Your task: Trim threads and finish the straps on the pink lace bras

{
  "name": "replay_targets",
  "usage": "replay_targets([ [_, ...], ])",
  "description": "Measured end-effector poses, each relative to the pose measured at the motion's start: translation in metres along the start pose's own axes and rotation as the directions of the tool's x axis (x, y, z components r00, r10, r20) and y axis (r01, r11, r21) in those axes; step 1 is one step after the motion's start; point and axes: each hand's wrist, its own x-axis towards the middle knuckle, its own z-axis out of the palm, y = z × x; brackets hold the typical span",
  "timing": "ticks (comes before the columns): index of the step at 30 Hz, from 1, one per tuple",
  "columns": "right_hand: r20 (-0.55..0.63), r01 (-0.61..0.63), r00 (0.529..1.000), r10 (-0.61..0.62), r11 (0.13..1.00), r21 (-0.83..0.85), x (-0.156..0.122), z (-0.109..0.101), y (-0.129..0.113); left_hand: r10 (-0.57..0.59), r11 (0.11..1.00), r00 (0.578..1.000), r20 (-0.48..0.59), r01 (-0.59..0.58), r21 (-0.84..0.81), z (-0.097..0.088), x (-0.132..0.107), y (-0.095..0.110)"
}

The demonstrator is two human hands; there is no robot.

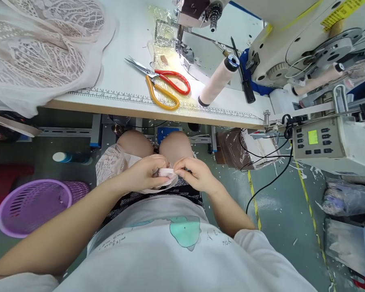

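Over my lap, my left hand (150,172) pinches a pale pink elastic band (166,171) between thumb and fingers. The fingertips of my right hand (194,173) close on the other end of the same band, close beside the left. A loop of the band hangs below the hands. Cream lace fabric (111,162) lies across my left thigh and seems to run toward the band; the join is hidden by my left hand. On the table ahead lie scissors (158,81) with one red and one orange handle, their blades pointing left.
A sewing machine (280,44) stands at the right, with a pink thread cone (217,81) and a black screwdriver (245,77) near it. Lace pieces (48,52) pile at the table's left. A purple basket (33,207) and a control box (318,140) flank me.
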Motion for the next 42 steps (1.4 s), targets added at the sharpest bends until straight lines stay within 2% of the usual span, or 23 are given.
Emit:
replay_targets([
  [3,-0.041,-0.013,0.999,0.013,1.000,0.005,0.000,0.004,0.000,-0.162,0.984,0.986,-0.041,0.159,-0.074,0.002,0.000,0.007],
  [6,-0.182,-0.006,0.983,-0.004,0.999,-0.051,-0.001,0.011,-0.004,-0.274,0.927,0.960,-0.061,0.246,-0.284,0.005,-0.002,0.017],
  [10,-0.372,-0.039,0.928,0.021,0.998,-0.040,-0.004,0.022,-0.013,-0.418,0.759,0.908,0.031,0.368,-0.537,0.012,-0.006,0.023],
  [13,-0.466,-0.075,0.880,0.093,0.996,0.057,-0.007,0.026,-0.020,-0.480,0.712,0.877,0.001,0.390,-0.585,0.017,-0.009,0.024],
  [16,-0.404,-0.117,0.886,0.229,0.952,0.281,-0.008,0.029,-0.023,-0.519,0.698,0.854,-0.031,0.403,-0.592,0.020,-0.010,0.026],
  [19,-0.298,-0.148,0.891,0.344,0.838,0.526,-0.009,0.031,-0.021,-0.544,0.684,0.839,-0.022,0.427,-0.592,0.021,-0.010,0.029],
  [21,-0.294,-0.159,0.879,0.376,0.811,0.563,-0.011,0.028,-0.018,-0.564,0.685,0.825,-0.040,0.440,-0.580,0.021,-0.010,0.031],
  [23,-0.312,-0.197,0.860,0.403,0.828,0.525,-0.015,0.021,-0.014,-0.580,0.702,0.811,-0.078,0.449,-0.552,0.022,-0.010,0.032],
  [26,-0.345,-0.276,0.808,0.478,0.824,0.496,-0.023,0.005,-0.008,-0.544,0.769,0.824,-0.159,0.414,-0.488,0.021,-0.011,0.030],
  [28,-0.391,-0.279,0.763,0.515,0.807,0.520,-0.029,-0.006,-0.005,-0.485,0.826,0.846,-0.221,0.361,-0.433,0.020,-0.012,0.026],
  [33,-0.611,-0.139,0.636,0.471,0.849,0.510,-0.038,-0.028,-0.010,-0.342,0.919,0.874,-0.346,0.234,-0.317,0.017,-0.011,0.014],
  [40,-0.827,-0.028,0.451,0.336,0.931,0.363,-0.043,-0.043,-0.022,-0.358,0.926,0.833,-0.421,0.260,-0.272,0.015,-0.006,0.009],
  [41,-0.843,-0.022,0.433,0.318,0.939,0.342,-0.043,-0.044,-0.022,-0.357,0.928,0.832,-0.424,0.262,-0.265,0.014,-0.006,0.010],
  [42,-0.842,-0.031,0.439,0.313,0.942,0.335,-0.043,-0.044,-0.022,-0.354,0.929,0.834,-0.423,0.264,-0.259,0.014,-0.006,0.012],
])
